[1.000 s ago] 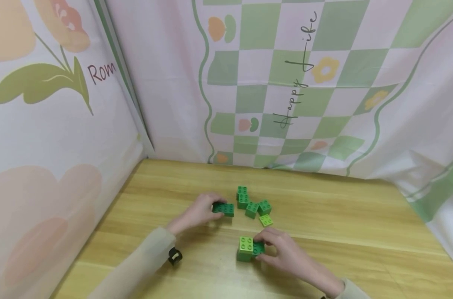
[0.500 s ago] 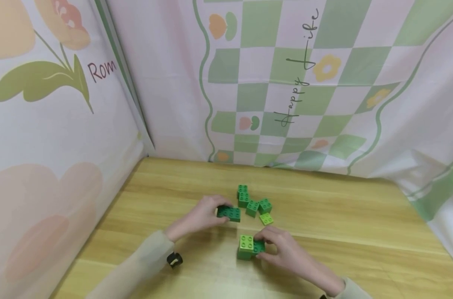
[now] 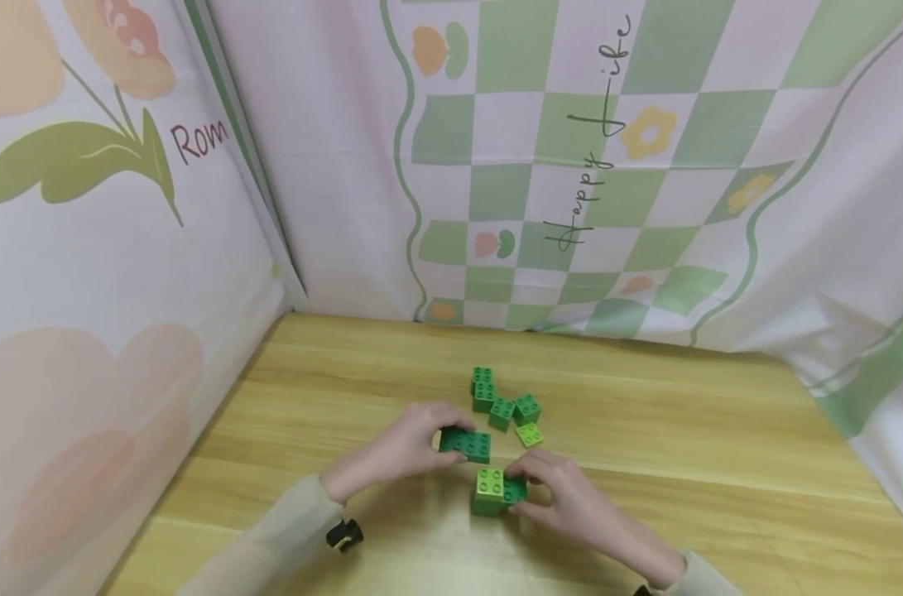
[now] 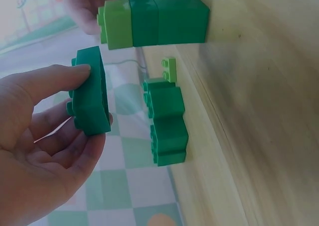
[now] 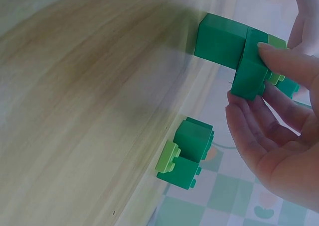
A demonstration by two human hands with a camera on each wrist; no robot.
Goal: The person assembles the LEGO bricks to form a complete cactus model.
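My left hand (image 3: pixel 414 443) pinches a long dark green toy brick (image 4: pixel 92 94) between thumb and fingers, held above the table with its studs up. My right hand (image 3: pixel 563 492) grips the overhanging end of a dark green brick (image 5: pixel 250 64) in a small stack. In that stack, a green brick (image 4: pixel 183 20) stands on the table at the bottom, the gripped brick lies across it, and a light green brick (image 3: pixel 490 480) sits on top. The left hand's brick is just behind and left of the stack, apart from it in the left wrist view.
Beyond the hands, several green bricks (image 3: pixel 501 413) stand in a staggered group on the wooden table (image 3: pixel 645 430). A thin light green brick (image 3: pixel 529 434) lies at its near side. Patterned curtains (image 3: pixel 332 207) hang behind and at the left.
My left hand has carried the long brick right and toward me, closer to the stack. My right hand keeps its grip on the stack in about the same place.
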